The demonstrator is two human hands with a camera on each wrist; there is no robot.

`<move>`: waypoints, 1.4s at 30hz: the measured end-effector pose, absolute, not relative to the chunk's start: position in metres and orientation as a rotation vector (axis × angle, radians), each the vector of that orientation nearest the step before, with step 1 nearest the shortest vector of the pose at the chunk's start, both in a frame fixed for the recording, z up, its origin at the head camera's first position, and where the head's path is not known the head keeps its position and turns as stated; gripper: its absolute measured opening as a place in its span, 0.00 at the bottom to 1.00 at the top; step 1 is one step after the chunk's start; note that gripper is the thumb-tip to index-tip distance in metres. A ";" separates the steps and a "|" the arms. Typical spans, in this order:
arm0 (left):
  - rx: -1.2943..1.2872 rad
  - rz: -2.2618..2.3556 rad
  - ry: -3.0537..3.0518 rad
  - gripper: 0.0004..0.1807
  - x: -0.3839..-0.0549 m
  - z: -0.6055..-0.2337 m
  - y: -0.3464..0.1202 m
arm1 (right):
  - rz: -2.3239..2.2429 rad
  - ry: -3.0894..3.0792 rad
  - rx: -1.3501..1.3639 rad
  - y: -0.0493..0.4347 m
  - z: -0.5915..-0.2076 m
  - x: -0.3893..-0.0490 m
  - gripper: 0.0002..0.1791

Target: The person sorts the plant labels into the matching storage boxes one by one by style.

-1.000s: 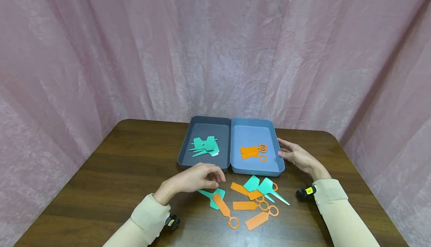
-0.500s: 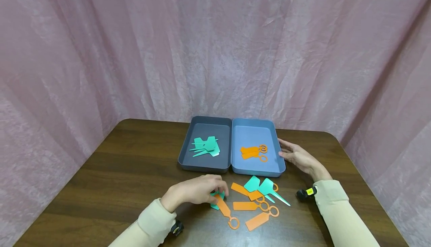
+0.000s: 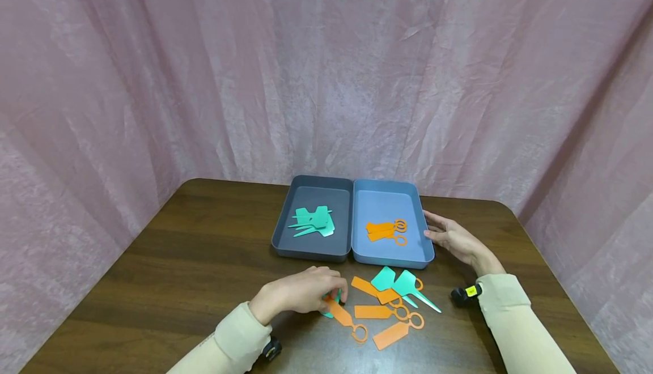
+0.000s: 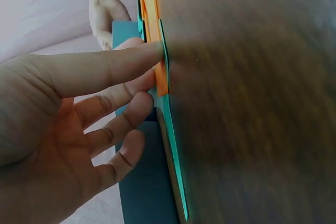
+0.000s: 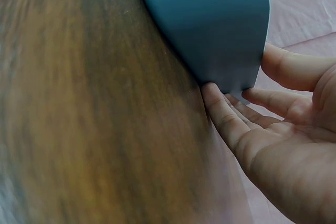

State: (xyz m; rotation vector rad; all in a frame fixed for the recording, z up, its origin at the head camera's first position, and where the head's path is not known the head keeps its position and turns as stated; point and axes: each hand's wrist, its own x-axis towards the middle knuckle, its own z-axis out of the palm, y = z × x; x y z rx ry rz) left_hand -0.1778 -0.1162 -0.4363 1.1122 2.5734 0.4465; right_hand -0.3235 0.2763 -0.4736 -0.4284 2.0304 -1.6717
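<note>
My left hand (image 3: 306, 290) is bent over an orange ring tag (image 3: 340, 314) that lies across a green plant label (image 4: 167, 98). Its thumb and fingers pinch the tag's flat end, with the thumb tip right at the green label in the left wrist view. Most of that label is hidden by the hand in the head view. Out to the right, my right hand (image 3: 456, 241) has its extended fingers against the outer wall of the blue tray (image 3: 385, 195). In the right wrist view, fingertips (image 5: 211, 88) meet the tray's lower corner.
Beside the blue tray stands a dark grey tray (image 3: 316, 249) with several green plant labels (image 3: 313, 220). Orange ring tags (image 3: 385, 231) lie in the blue one. More orange tags (image 3: 372, 311) and green labels (image 3: 405, 282) overlap on the wooden table (image 3: 214, 238). A pink curtain (image 3: 326, 79) hangs behind.
My left hand has moved down and right onto the orange tag, and its fingers have closed. The tag's ring end has shifted slightly right and up. My right hand has stayed at the tray.
</note>
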 end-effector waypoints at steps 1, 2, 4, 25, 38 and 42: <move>1.108 0.448 2.574 0.14 -0.178 -0.436 -0.116 | -1.672 2.031 -0.430 0.276 -0.474 -0.323 0.43; 1.103 0.448 2.574 0.14 -0.178 -0.436 -0.116 | -1.674 2.029 -0.429 0.276 -0.473 -0.323 0.43; 1.094 0.446 2.573 0.13 -0.178 -0.436 -0.117 | -1.672 2.030 -0.431 0.276 -0.473 -0.323 0.43; 1.142 0.713 2.383 0.10 -0.187 -0.438 -0.119 | -1.670 2.040 -0.438 0.277 -0.476 -0.324 0.42; 1.059 1.024 2.337 0.09 -0.193 -0.434 -0.123 | -1.669 2.044 -0.437 0.277 -0.476 -0.323 0.43; 1.038 1.093 2.363 0.10 -0.195 -0.433 -0.124 | -1.672 2.041 -0.444 0.277 -0.476 -0.324 0.43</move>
